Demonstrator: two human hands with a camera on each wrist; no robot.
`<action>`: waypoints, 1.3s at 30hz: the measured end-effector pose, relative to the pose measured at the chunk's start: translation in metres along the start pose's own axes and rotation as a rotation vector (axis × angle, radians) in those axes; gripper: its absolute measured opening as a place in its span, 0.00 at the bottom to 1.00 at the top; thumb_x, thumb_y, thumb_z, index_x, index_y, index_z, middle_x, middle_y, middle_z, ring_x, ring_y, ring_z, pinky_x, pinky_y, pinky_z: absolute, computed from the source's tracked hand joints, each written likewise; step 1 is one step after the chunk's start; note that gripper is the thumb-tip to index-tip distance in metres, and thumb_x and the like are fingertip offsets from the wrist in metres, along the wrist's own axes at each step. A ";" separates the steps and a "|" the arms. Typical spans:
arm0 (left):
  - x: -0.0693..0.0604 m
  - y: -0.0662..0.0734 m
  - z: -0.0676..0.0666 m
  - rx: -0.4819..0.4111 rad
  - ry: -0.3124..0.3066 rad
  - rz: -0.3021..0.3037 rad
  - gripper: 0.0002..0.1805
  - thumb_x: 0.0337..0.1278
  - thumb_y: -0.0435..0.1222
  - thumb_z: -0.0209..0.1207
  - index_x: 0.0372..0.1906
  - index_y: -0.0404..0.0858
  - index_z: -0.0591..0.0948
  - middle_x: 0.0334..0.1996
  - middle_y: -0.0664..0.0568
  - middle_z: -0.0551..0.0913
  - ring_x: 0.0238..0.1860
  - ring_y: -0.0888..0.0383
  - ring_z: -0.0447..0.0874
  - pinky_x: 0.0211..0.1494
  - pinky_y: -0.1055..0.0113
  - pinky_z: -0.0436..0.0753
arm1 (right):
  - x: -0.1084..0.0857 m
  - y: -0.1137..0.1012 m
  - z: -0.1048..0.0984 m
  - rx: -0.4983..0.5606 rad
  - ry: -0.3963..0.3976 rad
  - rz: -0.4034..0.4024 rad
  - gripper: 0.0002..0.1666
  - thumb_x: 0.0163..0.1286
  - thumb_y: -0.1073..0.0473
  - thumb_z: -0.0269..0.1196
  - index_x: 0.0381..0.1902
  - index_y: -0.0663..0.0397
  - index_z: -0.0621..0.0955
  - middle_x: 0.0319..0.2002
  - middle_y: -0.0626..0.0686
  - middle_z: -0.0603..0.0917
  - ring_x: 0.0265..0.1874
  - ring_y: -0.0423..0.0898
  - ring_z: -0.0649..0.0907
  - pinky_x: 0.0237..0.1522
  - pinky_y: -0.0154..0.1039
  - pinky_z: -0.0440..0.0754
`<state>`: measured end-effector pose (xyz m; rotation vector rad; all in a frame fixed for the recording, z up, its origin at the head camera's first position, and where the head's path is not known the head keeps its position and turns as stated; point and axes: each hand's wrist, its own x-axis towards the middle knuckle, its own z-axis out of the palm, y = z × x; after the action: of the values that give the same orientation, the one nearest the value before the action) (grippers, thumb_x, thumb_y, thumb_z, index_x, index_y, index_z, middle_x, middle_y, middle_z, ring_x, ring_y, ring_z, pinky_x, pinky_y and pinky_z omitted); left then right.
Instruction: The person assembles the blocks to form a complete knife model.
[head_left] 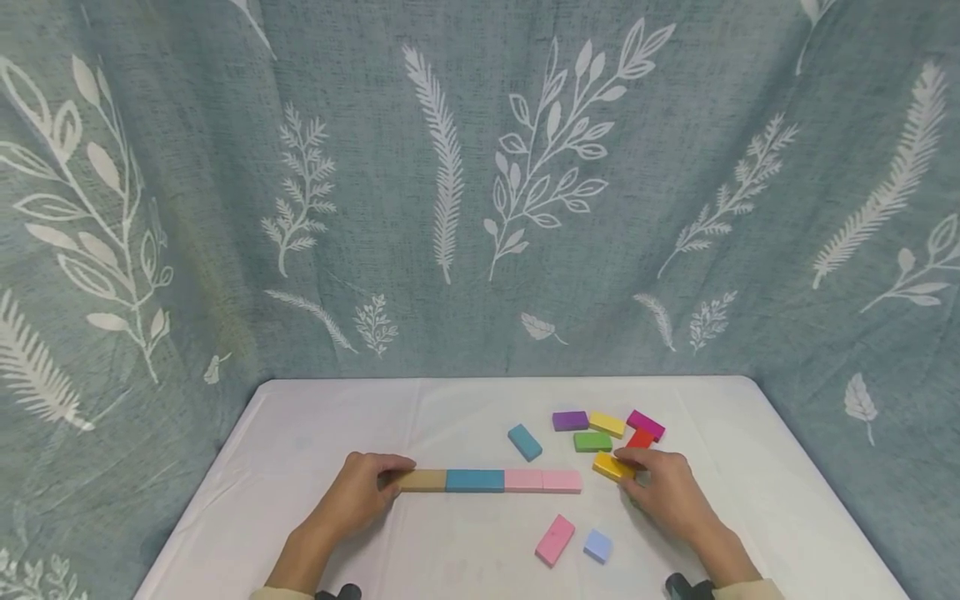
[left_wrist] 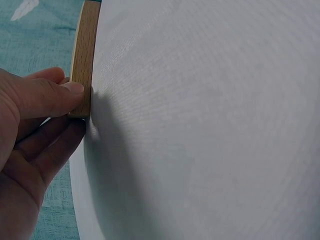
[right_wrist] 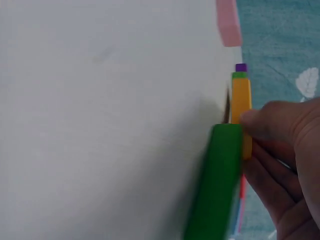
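A row of blocks lies in the middle of the table: a tan wooden block (head_left: pixel 422 481), a blue block (head_left: pixel 475 481) and two pink blocks (head_left: pixel 523 480), end to end. At its left end my left hand (head_left: pixel 362 492) pinches the tan block between thumb and fingers; its wood grain shows in the left wrist view. To the right of the row, my right hand (head_left: pixel 667 492) pinches an orange-yellow block (right_wrist: pixel 241 100). A green block (right_wrist: pixel 215 185) lies close by that hand, mostly hidden under it in the head view.
Behind the row lie a teal block (head_left: pixel 525 442), a purple block (head_left: pixel 570 421), a yellow block (head_left: pixel 607 424), a green block (head_left: pixel 592 442), a magenta block (head_left: pixel 647 425) and a red block (head_left: pixel 640 439). Nearer are a pink block (head_left: pixel 555 541) and a pale blue block (head_left: pixel 597 547).
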<state>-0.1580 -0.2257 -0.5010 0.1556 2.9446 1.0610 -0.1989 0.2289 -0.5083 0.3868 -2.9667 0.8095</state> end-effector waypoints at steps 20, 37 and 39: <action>0.000 -0.001 0.003 0.012 0.016 0.004 0.19 0.55 0.22 0.75 0.50 0.43 0.93 0.51 0.51 0.95 0.61 0.45 0.92 0.72 0.45 0.87 | 0.005 0.001 0.003 0.033 -0.130 -0.170 0.24 0.65 0.68 0.78 0.58 0.47 0.91 0.52 0.41 0.94 0.54 0.45 0.91 0.61 0.51 0.92; 0.000 -0.001 0.003 0.008 0.019 0.014 0.19 0.55 0.21 0.75 0.50 0.42 0.93 0.50 0.51 0.95 0.60 0.45 0.92 0.70 0.45 0.88 | 0.008 0.004 0.007 0.033 -0.131 -0.213 0.24 0.65 0.68 0.78 0.59 0.49 0.91 0.53 0.42 0.94 0.55 0.45 0.92 0.61 0.52 0.92; 0.000 -0.001 0.002 0.007 0.017 0.013 0.19 0.55 0.21 0.75 0.50 0.42 0.93 0.50 0.51 0.95 0.60 0.45 0.92 0.70 0.45 0.88 | 0.008 0.004 0.007 0.033 -0.131 -0.212 0.24 0.65 0.68 0.78 0.59 0.49 0.91 0.53 0.42 0.94 0.55 0.45 0.92 0.61 0.52 0.92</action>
<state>-0.1575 -0.2246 -0.5031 0.1673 2.9670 1.0590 -0.2072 0.2266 -0.5158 0.7688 -2.9626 0.8386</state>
